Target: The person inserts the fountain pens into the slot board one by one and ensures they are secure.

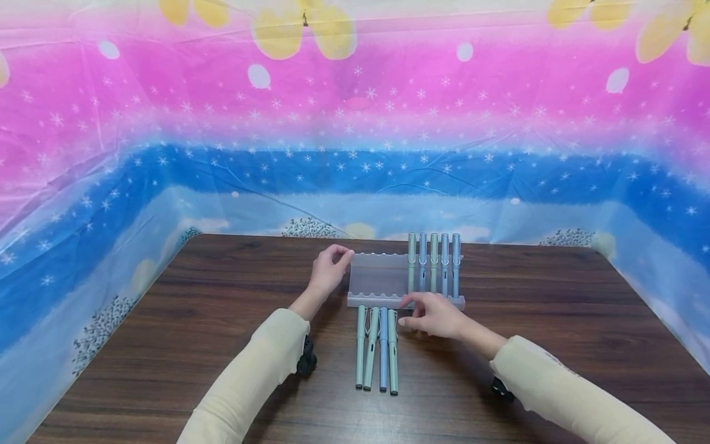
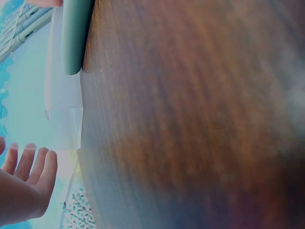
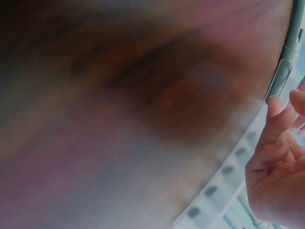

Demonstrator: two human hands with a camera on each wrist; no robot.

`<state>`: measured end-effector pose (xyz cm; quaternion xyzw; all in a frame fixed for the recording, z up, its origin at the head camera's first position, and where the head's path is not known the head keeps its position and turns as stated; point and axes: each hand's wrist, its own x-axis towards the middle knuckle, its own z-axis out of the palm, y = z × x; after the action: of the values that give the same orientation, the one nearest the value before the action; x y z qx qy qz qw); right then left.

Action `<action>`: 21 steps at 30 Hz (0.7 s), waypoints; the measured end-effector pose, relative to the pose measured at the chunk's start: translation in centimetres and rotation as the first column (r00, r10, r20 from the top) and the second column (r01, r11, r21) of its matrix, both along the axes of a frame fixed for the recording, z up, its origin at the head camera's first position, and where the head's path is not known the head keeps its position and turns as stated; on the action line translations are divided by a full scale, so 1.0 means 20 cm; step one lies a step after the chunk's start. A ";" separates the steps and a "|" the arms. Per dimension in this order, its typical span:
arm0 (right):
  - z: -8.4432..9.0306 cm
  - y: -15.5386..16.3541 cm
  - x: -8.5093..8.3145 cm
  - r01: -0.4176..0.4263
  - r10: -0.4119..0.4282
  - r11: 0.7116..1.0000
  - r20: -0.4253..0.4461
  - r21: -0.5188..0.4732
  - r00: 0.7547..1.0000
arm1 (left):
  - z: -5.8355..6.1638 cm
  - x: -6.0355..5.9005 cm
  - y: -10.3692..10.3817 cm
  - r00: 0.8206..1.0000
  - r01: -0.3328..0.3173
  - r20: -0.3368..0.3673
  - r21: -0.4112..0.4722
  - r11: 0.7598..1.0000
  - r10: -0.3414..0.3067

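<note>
The surface, dark wood grain, is being enclosed on three sides by a sheet printed in pink and blue with snowflakes. A frosted rack is lying mid-surface, five pens being carried in its right slots. Four pens are lying side by side just before it. The left hand is being held at the rack's far left corner, fingers loosely curled; contact cannot be told. The right hand is being held loosely spread over the front rail, nothing pinched. The light rack is judged likely to be nudged, and the loose pens rolled apart by a sleeve.
</note>
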<state>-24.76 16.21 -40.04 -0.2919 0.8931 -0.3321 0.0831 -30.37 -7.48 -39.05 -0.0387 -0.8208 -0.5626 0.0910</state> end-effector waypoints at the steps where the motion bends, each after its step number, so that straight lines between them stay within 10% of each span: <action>1: 0.00 -0.01 0.00 -0.008 0.008 1.000 -0.008 0.006 1.000 | 0.00 0.00 0.00 1.000 -0.002 0.001 0.000 1.000 0.002; 21: 0.00 -0.10 0.04 0.088 -0.068 0.988 -0.153 0.129 0.986 | 0.01 0.00 0.00 1.000 0.007 0.008 0.009 1.000 -0.007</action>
<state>-23.98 14.24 -40.03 -0.2742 0.9280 -0.2511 0.0229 -30.32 -7.50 -38.93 -0.0386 -0.8186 -0.5666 0.0858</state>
